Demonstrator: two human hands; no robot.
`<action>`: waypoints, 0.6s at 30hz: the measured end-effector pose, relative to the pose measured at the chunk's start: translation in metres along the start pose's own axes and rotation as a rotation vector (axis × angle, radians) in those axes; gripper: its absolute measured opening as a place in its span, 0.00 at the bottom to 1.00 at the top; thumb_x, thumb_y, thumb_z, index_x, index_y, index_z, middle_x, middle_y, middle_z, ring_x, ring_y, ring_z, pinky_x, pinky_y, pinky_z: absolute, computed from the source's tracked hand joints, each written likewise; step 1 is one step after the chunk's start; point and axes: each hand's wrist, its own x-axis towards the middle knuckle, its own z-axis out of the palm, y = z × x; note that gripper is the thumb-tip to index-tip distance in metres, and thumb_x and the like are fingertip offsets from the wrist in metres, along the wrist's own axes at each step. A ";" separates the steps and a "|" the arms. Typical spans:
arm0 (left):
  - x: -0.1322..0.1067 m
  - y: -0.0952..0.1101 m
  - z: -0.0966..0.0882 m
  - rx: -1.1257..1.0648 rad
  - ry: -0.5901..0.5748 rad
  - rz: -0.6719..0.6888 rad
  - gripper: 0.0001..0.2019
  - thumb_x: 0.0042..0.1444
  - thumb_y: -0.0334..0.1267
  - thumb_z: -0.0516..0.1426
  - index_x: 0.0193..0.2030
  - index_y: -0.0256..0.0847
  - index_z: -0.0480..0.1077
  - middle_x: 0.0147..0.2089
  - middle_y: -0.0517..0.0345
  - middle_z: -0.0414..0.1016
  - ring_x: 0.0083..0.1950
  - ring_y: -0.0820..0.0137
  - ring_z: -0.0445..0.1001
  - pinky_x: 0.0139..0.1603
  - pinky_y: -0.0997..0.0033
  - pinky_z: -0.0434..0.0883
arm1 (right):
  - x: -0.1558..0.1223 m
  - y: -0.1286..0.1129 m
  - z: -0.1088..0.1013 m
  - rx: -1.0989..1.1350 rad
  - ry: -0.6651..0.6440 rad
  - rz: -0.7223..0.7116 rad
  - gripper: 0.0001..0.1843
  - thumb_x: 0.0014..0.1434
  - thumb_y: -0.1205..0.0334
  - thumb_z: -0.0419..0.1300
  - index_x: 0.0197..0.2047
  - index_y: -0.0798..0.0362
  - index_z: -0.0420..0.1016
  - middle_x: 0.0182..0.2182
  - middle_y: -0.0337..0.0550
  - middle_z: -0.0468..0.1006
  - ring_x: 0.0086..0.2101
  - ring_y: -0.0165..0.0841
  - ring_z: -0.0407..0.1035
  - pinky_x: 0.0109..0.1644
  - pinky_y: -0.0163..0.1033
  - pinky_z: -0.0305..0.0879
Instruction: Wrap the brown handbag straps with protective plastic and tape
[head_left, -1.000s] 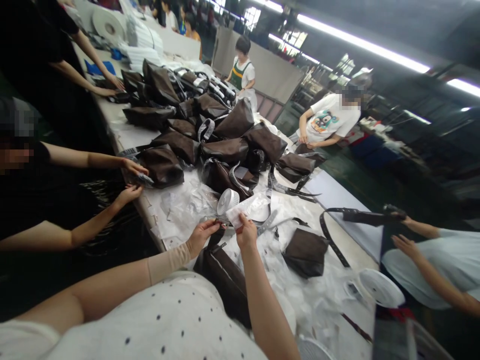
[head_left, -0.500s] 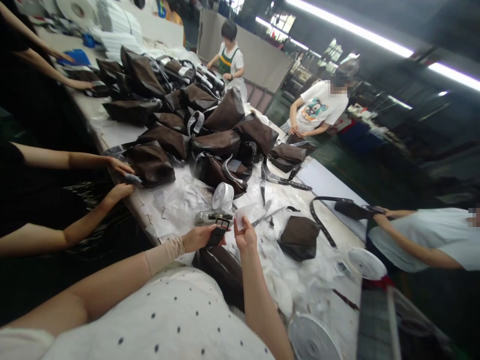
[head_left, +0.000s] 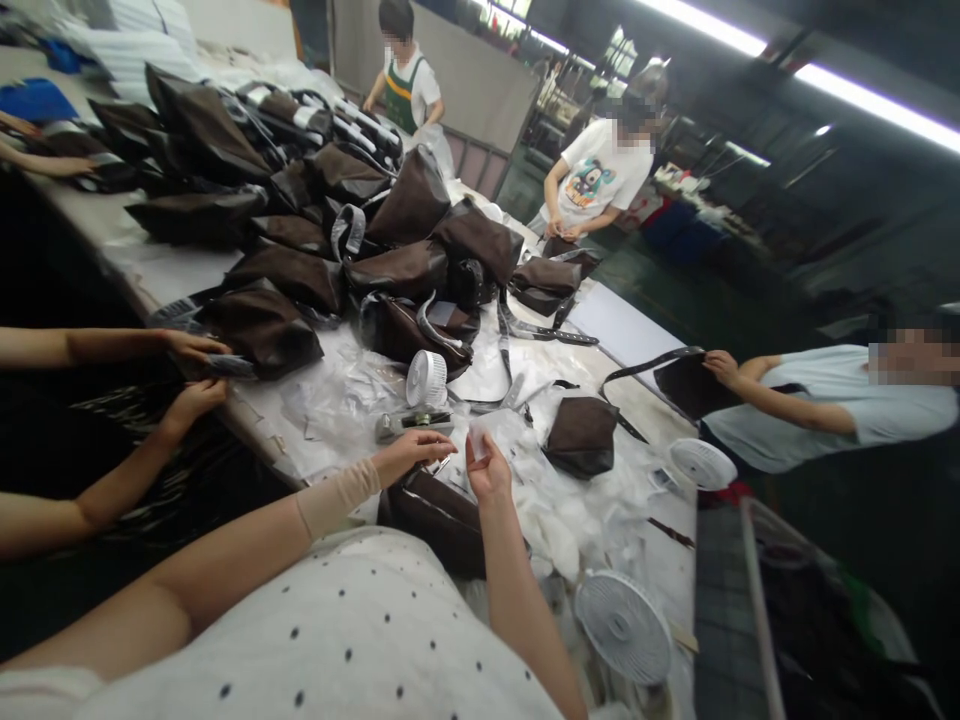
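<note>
My left hand point(head_left: 411, 453), in a beige sleeve, hangs with relaxed fingers just above a dark brown fabric bag point(head_left: 435, 520) and holds nothing I can see. My right hand point(head_left: 487, 468) pinches a small piece of clear plastic point(head_left: 478, 438) between its fingertips. A small metal-and-grey item point(head_left: 412, 423) lies on the plastic sheeting just beyond my left hand. Another brown bag point(head_left: 581, 435) sits to the right of my right hand.
A long table point(head_left: 180, 265) is heaped with brown bags, straps and plastic sheeting. White round fans point(head_left: 427, 379) stand on it. Co-workers' hands point(head_left: 195, 370) handle a bag at left; another person's hand point(head_left: 721, 367) holds a strapped bag at right.
The black buckled strap has left my left hand, which now hangs open over the bag. The whole view has shifted left, and the right-hand co-worker has drawn a strapped bag closer.
</note>
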 end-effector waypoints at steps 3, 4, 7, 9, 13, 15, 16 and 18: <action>-0.002 0.003 0.004 0.052 0.074 0.068 0.16 0.46 0.48 0.64 0.35 0.35 0.78 0.29 0.54 0.73 0.30 0.70 0.66 0.33 0.71 0.62 | -0.004 -0.001 0.000 0.036 0.016 -0.027 0.10 0.58 0.74 0.56 0.30 0.56 0.76 0.27 0.38 0.82 0.33 0.27 0.77 0.43 0.33 0.77; -0.002 0.002 0.005 0.070 0.099 0.094 0.17 0.46 0.49 0.64 0.35 0.35 0.77 0.28 0.55 0.72 0.30 0.71 0.65 0.33 0.71 0.62 | -0.006 -0.001 0.000 0.049 0.019 -0.035 0.10 0.58 0.74 0.56 0.30 0.56 0.76 0.27 0.38 0.82 0.33 0.27 0.77 0.44 0.33 0.77; -0.005 0.001 0.004 0.022 0.037 0.091 0.24 0.52 0.56 0.57 0.39 0.34 0.77 0.25 0.57 0.68 0.28 0.72 0.61 0.31 0.71 0.59 | -0.009 0.000 0.001 0.073 0.024 -0.050 0.09 0.58 0.75 0.57 0.31 0.57 0.76 0.28 0.39 0.83 0.33 0.27 0.78 0.44 0.34 0.77; -0.007 0.001 0.002 -0.105 -0.086 0.030 0.28 0.54 0.58 0.53 0.43 0.31 0.77 0.27 0.54 0.69 0.30 0.72 0.62 0.31 0.71 0.59 | -0.009 0.001 -0.001 0.072 0.030 -0.047 0.08 0.58 0.74 0.57 0.31 0.57 0.75 0.27 0.39 0.82 0.33 0.27 0.78 0.43 0.33 0.77; -0.009 0.001 -0.003 -0.200 -0.187 -0.033 0.24 0.50 0.50 0.60 0.47 0.32 0.77 0.38 0.48 0.75 0.37 0.68 0.67 0.38 0.70 0.63 | -0.008 0.004 -0.004 0.076 0.042 -0.014 0.09 0.59 0.74 0.55 0.31 0.57 0.75 0.27 0.40 0.82 0.33 0.27 0.78 0.42 0.32 0.77; -0.007 -0.002 -0.003 -0.125 -0.164 -0.008 0.22 0.49 0.46 0.62 0.49 0.35 0.77 0.44 0.48 0.76 0.42 0.66 0.69 0.44 0.69 0.64 | -0.009 0.008 -0.005 0.114 0.038 -0.013 0.10 0.60 0.74 0.54 0.32 0.57 0.75 0.27 0.40 0.82 0.34 0.27 0.78 0.43 0.31 0.76; -0.006 -0.004 -0.002 -0.082 -0.137 0.028 0.21 0.50 0.45 0.62 0.49 0.37 0.76 0.47 0.49 0.76 0.45 0.65 0.69 0.47 0.69 0.63 | -0.010 0.011 -0.004 0.139 0.036 -0.019 0.10 0.60 0.74 0.54 0.32 0.57 0.75 0.28 0.40 0.82 0.34 0.26 0.78 0.43 0.31 0.76; -0.003 -0.011 0.000 -0.028 -0.049 0.124 0.21 0.52 0.46 0.61 0.50 0.38 0.75 0.51 0.50 0.74 0.51 0.63 0.68 0.53 0.67 0.62 | -0.011 0.019 -0.002 0.187 0.031 -0.029 0.10 0.61 0.73 0.53 0.32 0.57 0.75 0.28 0.40 0.82 0.34 0.26 0.78 0.44 0.31 0.76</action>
